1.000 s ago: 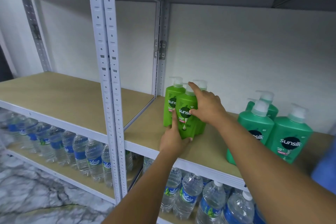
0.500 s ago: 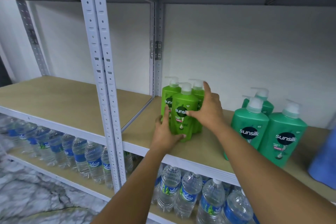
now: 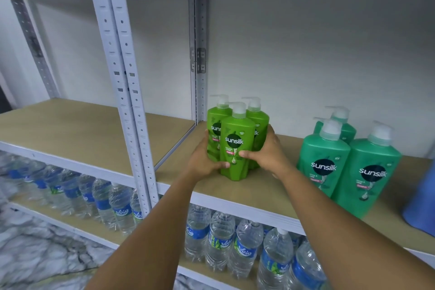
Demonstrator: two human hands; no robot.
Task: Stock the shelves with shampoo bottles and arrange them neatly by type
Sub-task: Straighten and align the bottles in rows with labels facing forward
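Three light-green bottles (image 3: 237, 141) stand upright in a tight cluster on the shelf (image 3: 179, 167), close to its left end, near the grey post (image 3: 200, 59) at the back. One bottle is in front and two are behind it, all touching, with the pump heads up, so the long axis of each is vertical.

We hold this cluster from both sides. Our left hand (image 3: 204, 160) grips the left bottle and the lower part of the front one, the thumb curled across the front label. Our right hand (image 3: 266, 150) wraps around the right side, with the thumb pressed on the front bottle and the fingers going behind the right bottle, where we cannot see them. So both grips are clamped on the bottles, and the cluster lies directly between them, a little forward of the palms.

Both hands are equally near, so we judge that the coming move is a small push or squeeze of the whole cluster, not a lift of one bottle. Because the bottles are tall and the hands hold them low, a push toward the wall may tip the pump heads backward; sliding the bases along the shelf seems safer.

To the right, well apart, three dark-green bottles (image 3: 324, 162) already stand as their own group. Water bottles (image 3: 221, 240) fill the shelf below.
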